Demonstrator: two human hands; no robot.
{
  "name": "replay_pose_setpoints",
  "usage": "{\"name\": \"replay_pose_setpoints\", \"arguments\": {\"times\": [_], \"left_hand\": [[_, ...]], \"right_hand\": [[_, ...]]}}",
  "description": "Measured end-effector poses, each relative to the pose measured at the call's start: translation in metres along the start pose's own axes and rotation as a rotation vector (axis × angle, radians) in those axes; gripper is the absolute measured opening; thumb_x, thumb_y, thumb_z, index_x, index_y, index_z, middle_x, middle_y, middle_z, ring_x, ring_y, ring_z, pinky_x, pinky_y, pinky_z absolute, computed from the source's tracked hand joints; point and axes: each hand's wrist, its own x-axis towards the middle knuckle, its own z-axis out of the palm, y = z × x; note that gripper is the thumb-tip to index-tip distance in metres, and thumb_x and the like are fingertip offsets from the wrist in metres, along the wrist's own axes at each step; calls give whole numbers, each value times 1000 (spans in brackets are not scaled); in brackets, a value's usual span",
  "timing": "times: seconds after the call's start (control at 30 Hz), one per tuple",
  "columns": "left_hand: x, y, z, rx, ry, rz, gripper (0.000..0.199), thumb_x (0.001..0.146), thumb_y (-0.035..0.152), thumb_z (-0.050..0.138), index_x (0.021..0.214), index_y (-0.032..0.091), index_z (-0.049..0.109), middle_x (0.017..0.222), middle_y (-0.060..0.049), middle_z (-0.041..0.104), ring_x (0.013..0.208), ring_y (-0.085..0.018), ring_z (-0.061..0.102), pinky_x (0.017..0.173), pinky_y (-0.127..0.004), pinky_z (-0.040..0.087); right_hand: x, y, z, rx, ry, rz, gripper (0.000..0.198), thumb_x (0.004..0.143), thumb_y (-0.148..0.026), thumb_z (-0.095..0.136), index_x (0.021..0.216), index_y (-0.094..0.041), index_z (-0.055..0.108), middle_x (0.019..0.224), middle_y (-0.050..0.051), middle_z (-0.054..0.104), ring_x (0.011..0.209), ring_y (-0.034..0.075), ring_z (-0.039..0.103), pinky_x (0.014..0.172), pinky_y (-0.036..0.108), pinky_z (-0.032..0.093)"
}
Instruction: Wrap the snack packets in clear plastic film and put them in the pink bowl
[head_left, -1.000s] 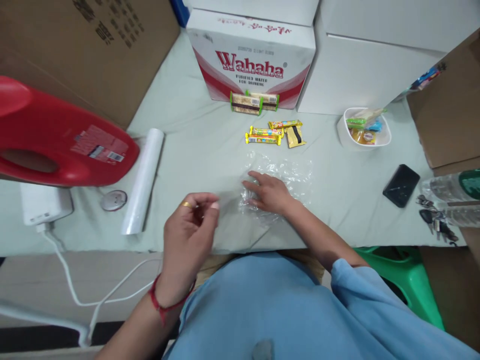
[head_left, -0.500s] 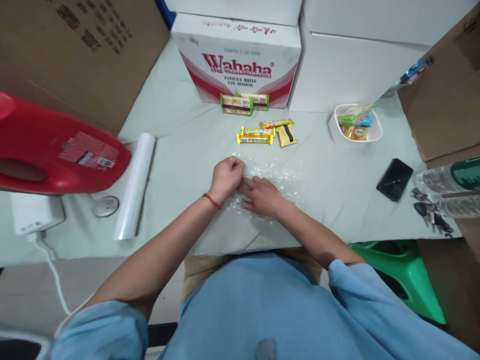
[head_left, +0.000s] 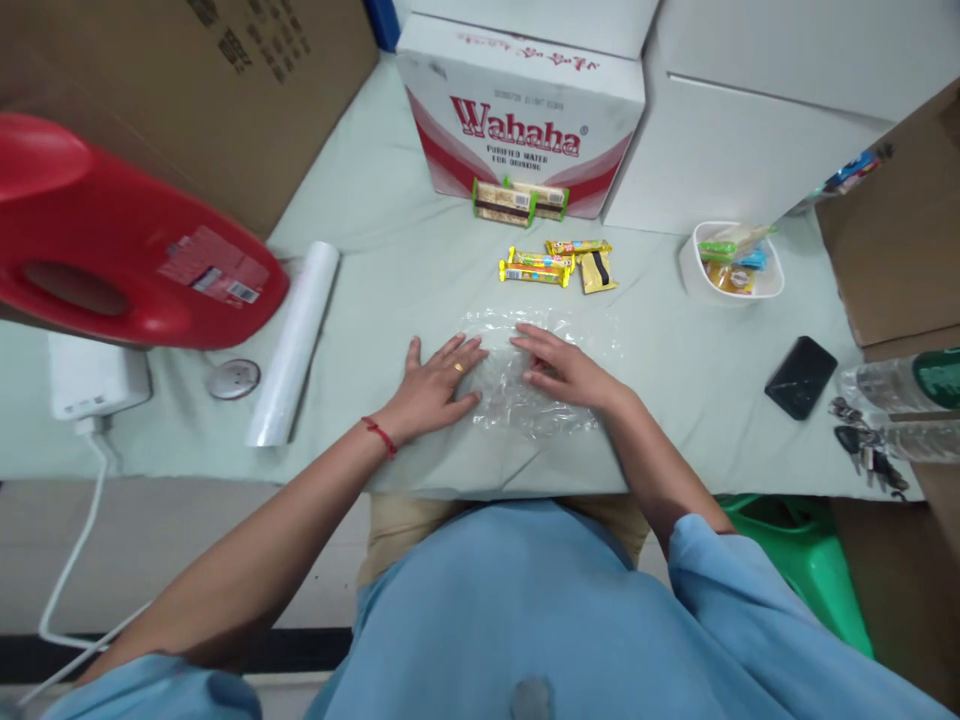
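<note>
A crumpled sheet of clear plastic film [head_left: 517,400] lies on the pale green tablecloth in front of me. My left hand [head_left: 435,388] rests flat with fingers spread, its fingertips at the film's left edge. Over the film's right part is my right hand [head_left: 566,372], fingers apart and slightly bent, gripping nothing. Just beyond the film lie several yellow-wrapped snack bars [head_left: 536,272] and a small square yellow packet [head_left: 598,271]. Two green-edged snack packs [head_left: 504,203] lean against the Wahaha carton [head_left: 525,130].
On the left are a red jug [head_left: 135,250], a white roll [head_left: 294,345], a round disc [head_left: 233,379] and a white power block [head_left: 97,378]. To the right are a white tub of snacks [head_left: 688,272], a black phone-like object [head_left: 801,377], keys [head_left: 870,455] and plastic bottles [head_left: 885,385].
My hands have moved apart: the left slid left and opened out flat, the right shifted right across the film. The camera view has shifted slightly.
</note>
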Motion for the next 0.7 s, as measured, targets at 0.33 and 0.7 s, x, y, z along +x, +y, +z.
{"name": "replay_pose_setpoints", "arguments": {"times": [0.33,0.7], "left_hand": [[-4,-5,-6,-236,51,-62,37,102,48,39,97,25,67,166,-6,53,163,-32,34,131,-72,-4],[-4,-22,-15,-248,-35,6,13,81,34,61,76,22,56,172,-7,43,167,-35,24,131,-72,-3]], "right_hand": [[-82,-38,-16,-275,-176,-16,49,104,-42,66,151,-28,63,170,12,45,156,32,46,126,58,42],[-199,-45,-46,-353,17,205,31,104,-31,66,133,-31,76,153,9,65,148,33,56,116,57,54]]}}
